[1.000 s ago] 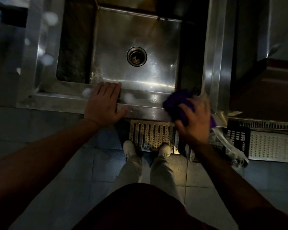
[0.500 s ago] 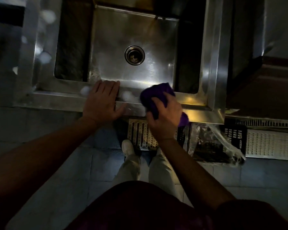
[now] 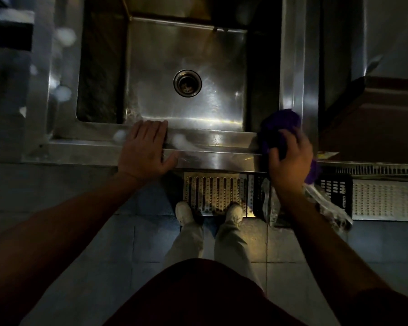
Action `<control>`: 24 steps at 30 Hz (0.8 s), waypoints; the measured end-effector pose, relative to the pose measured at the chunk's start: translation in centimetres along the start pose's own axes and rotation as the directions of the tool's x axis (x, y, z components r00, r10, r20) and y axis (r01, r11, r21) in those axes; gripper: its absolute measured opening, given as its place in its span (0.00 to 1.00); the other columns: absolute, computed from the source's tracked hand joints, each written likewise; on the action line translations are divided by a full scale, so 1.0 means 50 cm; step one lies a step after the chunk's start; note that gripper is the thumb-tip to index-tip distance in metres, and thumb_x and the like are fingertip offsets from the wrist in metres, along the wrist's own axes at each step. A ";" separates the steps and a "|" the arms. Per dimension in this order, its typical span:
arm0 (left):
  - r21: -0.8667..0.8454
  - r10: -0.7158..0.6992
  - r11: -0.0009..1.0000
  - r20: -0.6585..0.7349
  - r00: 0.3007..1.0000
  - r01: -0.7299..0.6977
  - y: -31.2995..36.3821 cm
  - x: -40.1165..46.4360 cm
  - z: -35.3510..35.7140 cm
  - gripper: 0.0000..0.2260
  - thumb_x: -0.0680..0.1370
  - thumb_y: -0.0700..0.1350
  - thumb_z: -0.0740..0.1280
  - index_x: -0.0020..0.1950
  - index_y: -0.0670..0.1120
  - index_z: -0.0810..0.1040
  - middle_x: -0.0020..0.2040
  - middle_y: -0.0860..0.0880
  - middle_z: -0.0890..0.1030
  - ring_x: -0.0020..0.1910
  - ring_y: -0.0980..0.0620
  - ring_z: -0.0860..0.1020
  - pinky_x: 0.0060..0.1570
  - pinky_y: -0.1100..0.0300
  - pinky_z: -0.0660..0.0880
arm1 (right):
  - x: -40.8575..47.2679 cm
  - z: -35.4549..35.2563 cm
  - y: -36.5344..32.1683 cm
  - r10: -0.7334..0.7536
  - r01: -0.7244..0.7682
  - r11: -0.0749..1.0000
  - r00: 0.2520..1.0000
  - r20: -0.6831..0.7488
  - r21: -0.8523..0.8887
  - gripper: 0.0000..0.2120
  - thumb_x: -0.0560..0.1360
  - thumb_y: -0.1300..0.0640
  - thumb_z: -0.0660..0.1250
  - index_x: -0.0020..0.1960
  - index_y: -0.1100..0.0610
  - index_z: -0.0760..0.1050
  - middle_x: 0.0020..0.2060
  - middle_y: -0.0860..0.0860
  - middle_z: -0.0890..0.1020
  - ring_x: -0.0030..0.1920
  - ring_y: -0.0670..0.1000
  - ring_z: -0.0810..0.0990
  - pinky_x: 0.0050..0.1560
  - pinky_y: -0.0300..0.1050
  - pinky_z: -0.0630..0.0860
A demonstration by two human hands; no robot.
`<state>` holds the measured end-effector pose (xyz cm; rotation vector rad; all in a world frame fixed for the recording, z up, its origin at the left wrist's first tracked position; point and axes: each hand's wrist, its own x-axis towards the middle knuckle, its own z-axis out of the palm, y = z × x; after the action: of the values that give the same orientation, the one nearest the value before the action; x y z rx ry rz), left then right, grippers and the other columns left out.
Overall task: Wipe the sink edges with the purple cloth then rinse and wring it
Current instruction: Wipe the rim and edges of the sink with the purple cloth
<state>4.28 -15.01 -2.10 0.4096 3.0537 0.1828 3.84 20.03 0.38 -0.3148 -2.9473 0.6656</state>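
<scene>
Right hand [image 3: 290, 158] is bunching the soft, limp purple cloth [image 3: 279, 128] against the sink's [image 3: 212, 142] near right corner, probably damp, best gripped wadded; left hand [image 3: 146, 149] is resting spread flat on the near rim.

purple cloth [image 3: 279, 124] (half under hand [image 3: 290, 158])

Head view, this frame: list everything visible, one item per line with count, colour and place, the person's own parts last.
sink: one, steel, upper centre
drain: one, dark, basin floor
purple cloth: one, sink's near right corner
floor grate: one, pale metal, below sink front
black crate: one, floor, right
floor tiles: grey, lower frame
shoes: two, white, by grate
left hand: flat on front edge
right hand: grips cloth
</scene>
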 end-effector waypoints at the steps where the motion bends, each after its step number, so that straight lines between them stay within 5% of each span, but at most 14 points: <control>1: 0.004 0.001 1.000 0.004 1.000 -0.001 -0.002 0.000 0.001 0.35 0.78 0.63 0.57 0.74 0.37 0.66 0.66 0.35 0.74 0.65 0.37 0.72 0.73 0.43 0.62 | -0.018 0.016 -0.009 -0.041 0.040 0.999 0.999 -0.006 -0.023 0.23 0.73 0.50 0.64 0.66 0.55 0.75 0.69 0.59 0.73 0.66 0.61 0.73 0.66 0.56 0.71; 12: -0.005 0.000 1.000 0.004 1.000 0.000 0.002 0.001 -0.006 0.35 0.77 0.63 0.59 0.73 0.37 0.67 0.66 0.35 0.74 0.65 0.38 0.72 0.72 0.43 0.62 | -0.090 0.142 -0.236 -0.147 0.162 0.981 0.979 0.138 -0.109 0.25 0.71 0.45 0.64 0.66 0.52 0.75 0.64 0.61 0.76 0.60 0.63 0.75 0.57 0.56 0.70; 20: -0.107 -0.017 0.994 -0.007 1.000 0.016 -0.001 -0.007 -0.016 0.34 0.76 0.62 0.63 0.74 0.40 0.67 0.72 0.37 0.70 0.71 0.38 0.69 0.72 0.43 0.63 | -0.032 0.058 -0.127 -0.266 0.284 0.958 0.934 0.238 -0.044 0.25 0.72 0.47 0.64 0.68 0.53 0.73 0.65 0.59 0.75 0.63 0.61 0.73 0.65 0.58 0.69; 24: -0.195 -0.106 0.978 -0.182 0.978 0.069 -0.013 -0.035 -0.035 0.31 0.77 0.58 0.66 0.73 0.41 0.68 0.77 0.37 0.64 0.76 0.38 0.62 0.74 0.42 0.61 | -0.029 0.045 -0.081 -0.201 0.223 0.969 0.963 0.181 -0.107 0.26 0.72 0.47 0.62 0.67 0.55 0.72 0.65 0.61 0.74 0.63 0.63 0.73 0.65 0.59 0.68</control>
<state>5.70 -16.28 -0.38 0.2579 3.1926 0.5312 4.21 15.21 0.05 0.0535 -3.1294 0.5012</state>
